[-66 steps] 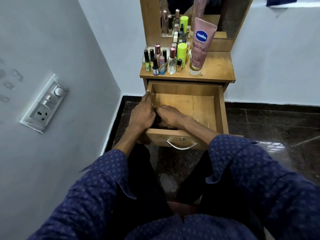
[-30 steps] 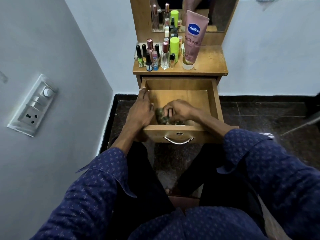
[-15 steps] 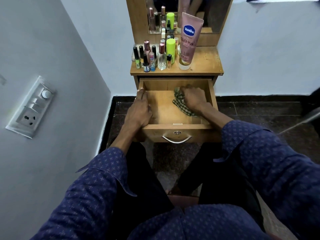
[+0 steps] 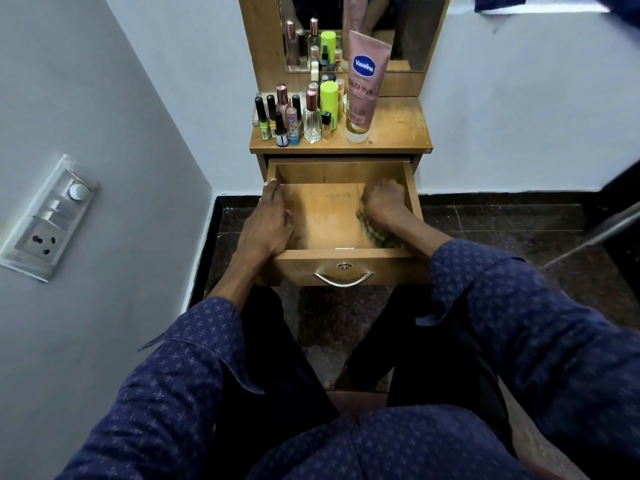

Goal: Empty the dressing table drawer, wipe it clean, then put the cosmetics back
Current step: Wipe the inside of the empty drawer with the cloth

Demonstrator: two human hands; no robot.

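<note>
The wooden drawer [image 4: 343,268] of the dressing table stands pulled out, with a bare wooden bottom. My right hand [image 4: 384,202] presses a green checked cloth [image 4: 375,232] against the drawer's right side; the cloth shows blurred under my wrist. My left hand [image 4: 268,223] rests along the drawer's left wall, fingers pointing toward the back. On the tabletop [image 4: 398,129] stand several small cosmetic bottles [image 4: 298,116], a lime green can [image 4: 328,98] and a pink Vaseline tube [image 4: 363,88].
A mirror [image 4: 349,29] rises behind the tabletop. A grey wall with a switch and socket panel [image 4: 48,220] is close on the left. The floor [image 4: 519,230] is dark stone. My knees and blue sleeves fill the foreground under the drawer.
My right hand moved the cloth from the front left of the drawer to the back, then along the right side. My left hand stayed on the left wall.
</note>
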